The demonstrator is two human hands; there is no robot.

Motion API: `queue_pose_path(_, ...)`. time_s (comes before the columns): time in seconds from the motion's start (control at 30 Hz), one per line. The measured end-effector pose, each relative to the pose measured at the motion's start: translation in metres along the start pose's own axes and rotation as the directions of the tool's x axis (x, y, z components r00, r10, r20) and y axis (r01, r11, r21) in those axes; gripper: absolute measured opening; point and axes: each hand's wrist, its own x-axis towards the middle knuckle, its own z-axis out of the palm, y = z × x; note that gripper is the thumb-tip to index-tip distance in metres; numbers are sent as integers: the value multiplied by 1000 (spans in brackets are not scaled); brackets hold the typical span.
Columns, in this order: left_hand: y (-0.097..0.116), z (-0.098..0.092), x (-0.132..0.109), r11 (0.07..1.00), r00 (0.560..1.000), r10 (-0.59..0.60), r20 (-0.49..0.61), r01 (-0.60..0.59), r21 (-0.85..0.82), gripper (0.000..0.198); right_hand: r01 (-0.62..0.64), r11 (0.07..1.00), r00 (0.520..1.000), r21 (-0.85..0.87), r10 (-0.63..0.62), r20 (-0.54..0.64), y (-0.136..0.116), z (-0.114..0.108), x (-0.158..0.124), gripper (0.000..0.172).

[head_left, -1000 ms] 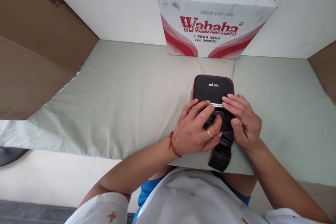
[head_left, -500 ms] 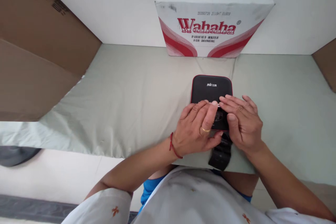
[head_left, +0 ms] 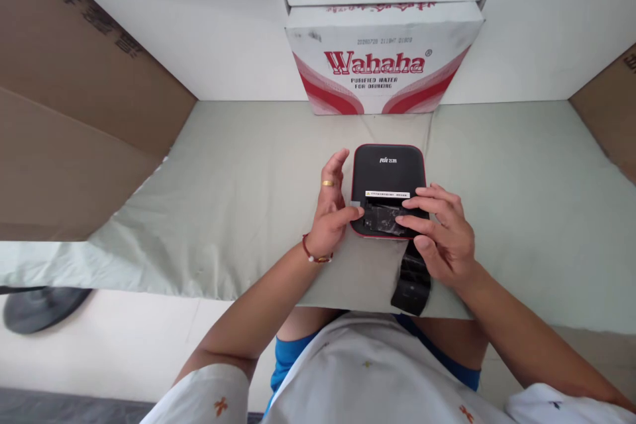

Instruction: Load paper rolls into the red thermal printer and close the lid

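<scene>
A black device with a red edge (head_left: pixel 388 172) lies flat on the cloth-covered table, a white label strip across its middle and a dark recess below that. My left hand (head_left: pixel 332 209) is at its left side, fingers apart, the thumb touching the device's left edge near a small grey tab. Over the lower right part rests my right hand (head_left: pixel 444 235), fingers spread, with fingertips on the recess and beside the label. A crinkled black strip (head_left: pixel 412 281) lies on the cloth below the device, near the table's front edge.
Behind the device stands a white and red Wahaba carton (head_left: pixel 380 73), against stacked white boxes (head_left: pixel 193 40). A large brown carton (head_left: pixel 74 119) is on the left, another (head_left: pixel 609 112) at the right edge. The green cloth (head_left: pixel 238 179) hangs over the front edge.
My left hand has moved off the device's middle to its left side, uncovering the label and recess. My right hand stays over the right part, its fingers slightly shifted. The camera view has shifted.
</scene>
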Motion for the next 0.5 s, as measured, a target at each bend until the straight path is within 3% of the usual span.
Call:
queue_pose_path(0.17,-13,-4,7,962,977,-128,168,164,-220,94,22,999,999,-27,-23,-37,2,-1,-1,33)
queue_pose_path(0.5,-23,-7,7,955,962,-148,228,199,-221,106,222,971,974,-93,-224,-12,0,-7,1,37)
